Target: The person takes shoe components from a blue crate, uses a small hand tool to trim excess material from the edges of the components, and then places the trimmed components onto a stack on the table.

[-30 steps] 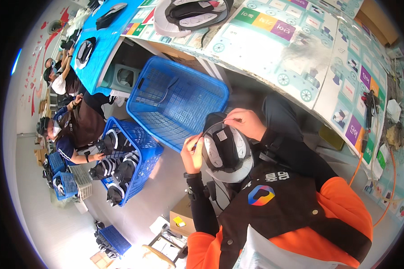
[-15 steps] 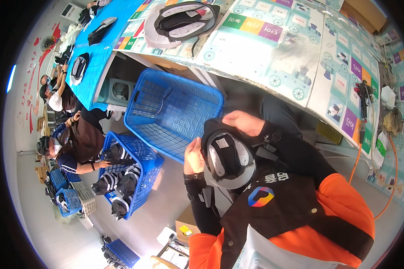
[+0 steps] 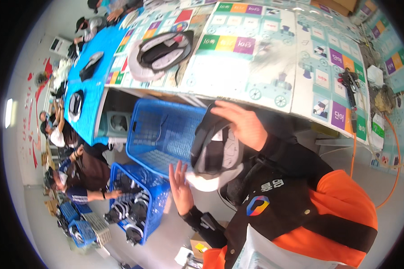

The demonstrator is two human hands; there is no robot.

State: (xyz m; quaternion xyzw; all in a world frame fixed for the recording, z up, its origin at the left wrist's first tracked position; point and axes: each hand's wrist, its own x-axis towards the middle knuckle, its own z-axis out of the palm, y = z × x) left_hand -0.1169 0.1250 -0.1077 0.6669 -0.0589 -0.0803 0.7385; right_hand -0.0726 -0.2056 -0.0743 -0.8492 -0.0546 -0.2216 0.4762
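Observation:
A black cap [image 3: 207, 157] with a pale brim is in front of my chest, its inside and lining panels facing up; it looks slightly blurred. My right hand [image 3: 244, 125] lies over the cap's far right edge, fingers extended along the rim and the thumb hidden. Beside the pale brim, my left hand [image 3: 182, 190] is open, its fingers spread and nothing in it. Just beyond the cap stands a blue plastic basket [image 3: 143, 130]. Another cap [image 3: 164, 51] with a pale brim lies inside-up on the patterned tabletop [image 3: 229, 67].
A co-worker [image 3: 83, 179] at the left reaches into a blue basket [image 3: 155, 215] of black-and-white caps. More caps lie on the blue-covered table [image 3: 87, 92], with people farther back. Tools [image 3: 349, 85] hang at the right table edge, near an orange hose [image 3: 396, 166].
My left hand has let go of the cap and opened beside its brim. My right hand has moved over the cap's edge with its fingers extended. The view has shifted a little.

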